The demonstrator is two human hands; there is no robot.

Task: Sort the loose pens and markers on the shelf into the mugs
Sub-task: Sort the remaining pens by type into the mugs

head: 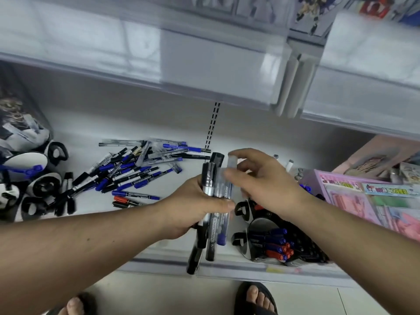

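My left hand (193, 205) grips a bundle of markers (212, 212) at the frame centre, their long axis nearly upright, smooth plastic barrels with black caps up. My right hand (261, 178) pinches a clear pen (231, 164) at the bundle's top. Loose pens (136, 171) lie scattered at left on the white shelf (181, 137); a mug (279, 242) at lower right holds markers.

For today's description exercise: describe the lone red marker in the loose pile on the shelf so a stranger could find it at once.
Start at the white shelf and find the loose pile left of the left hand. Go to the pile's near edge, just beyond the forearm. The red marker there has the pile's only red cap; its neighbours are blue or black.
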